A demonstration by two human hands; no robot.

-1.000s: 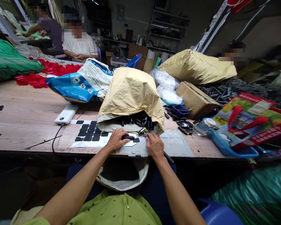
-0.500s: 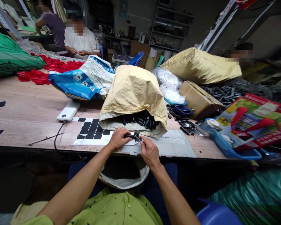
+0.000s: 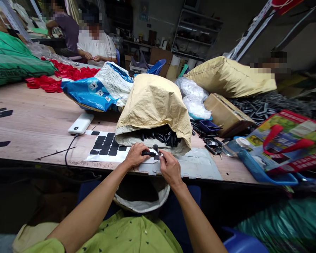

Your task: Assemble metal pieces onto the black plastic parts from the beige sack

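Note:
My left hand (image 3: 136, 155) is closed around a small black cylindrical piece (image 3: 148, 153) at the table's front edge, its end pointing right. My right hand (image 3: 171, 167) pinches a short tool with a round dark head (image 3: 155, 147). The head stands just beyond the end of the black piece; whether they touch I cannot tell. A small dark flat patch (image 3: 156, 157) shows between the hands. Behind them lies a tan woven sack (image 3: 155, 102), its mouth toward me, with several black pieces (image 3: 164, 136) inside. A white sheet of black rounded stickers (image 3: 105, 146) lies left of my hands.
A white power bank (image 3: 81, 123) with a cable lies at left. Beyond are a blue-and-white bag (image 3: 94, 91) and red pieces (image 3: 76, 72). At right stand a wooden box (image 3: 226, 114), a clear jar (image 3: 237, 146) and a blue tray (image 3: 265, 174). Co-workers sit at the back.
The tool's round head has moved off the end of the black piece and now stands slightly apart in the picture. The whole view has shifted a little. Both hands keep their hold.

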